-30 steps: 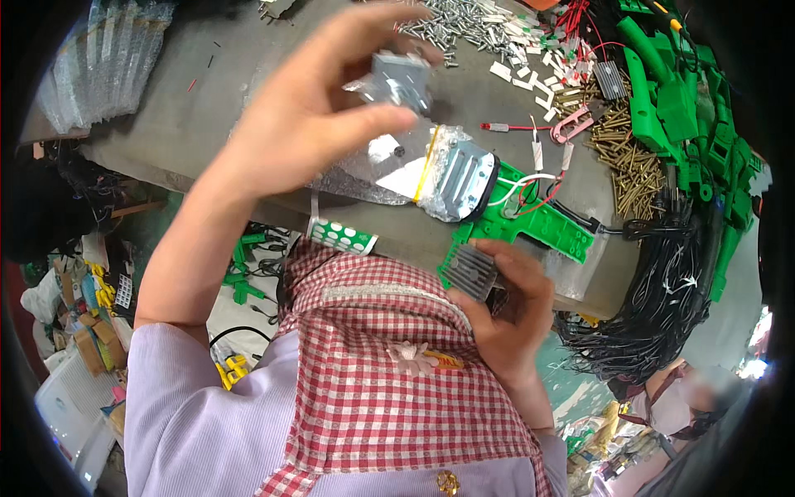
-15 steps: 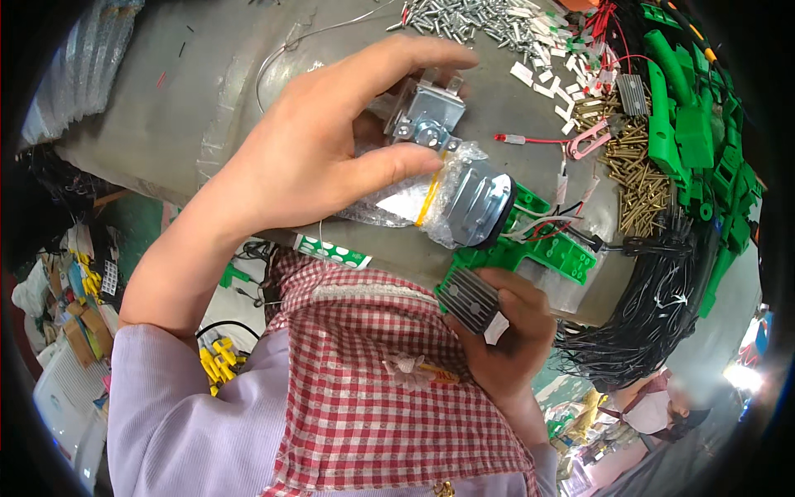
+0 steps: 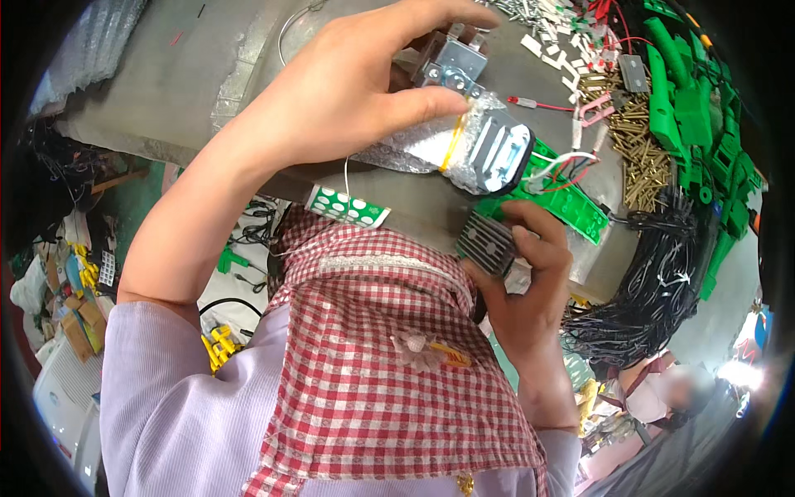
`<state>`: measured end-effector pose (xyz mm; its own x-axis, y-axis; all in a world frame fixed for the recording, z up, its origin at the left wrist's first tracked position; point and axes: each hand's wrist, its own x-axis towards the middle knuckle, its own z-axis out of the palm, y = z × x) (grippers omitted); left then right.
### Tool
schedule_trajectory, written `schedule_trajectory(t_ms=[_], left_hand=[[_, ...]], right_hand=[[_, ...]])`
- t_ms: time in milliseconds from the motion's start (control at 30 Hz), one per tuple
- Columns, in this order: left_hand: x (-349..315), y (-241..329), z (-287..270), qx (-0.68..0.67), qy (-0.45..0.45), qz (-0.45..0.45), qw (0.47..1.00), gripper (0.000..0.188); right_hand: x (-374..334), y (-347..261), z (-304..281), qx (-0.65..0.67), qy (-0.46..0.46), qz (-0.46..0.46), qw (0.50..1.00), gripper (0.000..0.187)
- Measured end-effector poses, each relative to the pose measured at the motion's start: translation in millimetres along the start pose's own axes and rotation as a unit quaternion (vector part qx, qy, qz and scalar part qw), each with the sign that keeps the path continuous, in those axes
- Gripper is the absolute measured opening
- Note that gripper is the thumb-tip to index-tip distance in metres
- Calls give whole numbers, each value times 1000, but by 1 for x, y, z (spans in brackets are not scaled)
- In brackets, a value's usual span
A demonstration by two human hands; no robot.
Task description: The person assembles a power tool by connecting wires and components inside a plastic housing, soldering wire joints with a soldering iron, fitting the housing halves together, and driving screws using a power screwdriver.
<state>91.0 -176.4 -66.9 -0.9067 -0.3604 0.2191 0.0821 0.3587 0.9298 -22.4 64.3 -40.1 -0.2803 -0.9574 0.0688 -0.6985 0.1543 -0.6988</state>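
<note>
My left hand (image 3: 348,91) curves around a silvery metal block (image 3: 457,62) with screws and upright tabs; its thumb presses along the lower edge and the other fingers are partly hidden behind it. Against the block lies a rounded part in clear bubble wrap (image 3: 406,149) with a yellow band, ending in a shiny dark-rimmed piece (image 3: 505,153). A green plastic half shell (image 3: 571,207) with white, red and black wires adjoins that end. My right hand (image 3: 530,273) is closed on a dark finned heat sink (image 3: 487,244), just below the green shell and near the table edge.
Brass screws (image 3: 642,157), white connectors (image 3: 555,58) and a second heat sink (image 3: 634,73) lie to the right. Green plastic housings (image 3: 696,116) and black cable bundles (image 3: 638,306) are heaped beyond. A green-and-white dotted strip (image 3: 348,207) sits at the near table edge.
The whole view has shifted, so the table things sit higher in the picture. The heat sink in my right hand has risen toward the green shell. Both hands keep their holds.
</note>
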Motion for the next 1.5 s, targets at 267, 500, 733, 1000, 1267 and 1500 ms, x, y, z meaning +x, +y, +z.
schedule_trajectory(t_ms=[267, 500, 733, 1000, 1267, 1500], left_hand=[[-2, 3, 9, 17, 40, -20, 999, 57], [-1, 6, 6, 6, 49, -13, 999, 62], [-15, 33, 6, -381, -94, -130, 911, 67], [-28, 38, 74, -592, -201, -229, 746, 45], [-34, 76, 86, -661, -217, -342, 631, 77], [-36, 105, 33, -468, -233, -359, 773, 83]], right_hand=[[14, -9, -7, -77, 12, -75, 994, 60], [58, -27, 17, 45, -78, -166, 982, 22], [78, -56, -15, -133, 119, -335, 925, 20], [42, -59, 4, -166, 134, -372, 904, 29], [1, -46, -27, -95, 43, -283, 954, 21], [-25, -18, -52, -285, 142, -250, 914, 13]])
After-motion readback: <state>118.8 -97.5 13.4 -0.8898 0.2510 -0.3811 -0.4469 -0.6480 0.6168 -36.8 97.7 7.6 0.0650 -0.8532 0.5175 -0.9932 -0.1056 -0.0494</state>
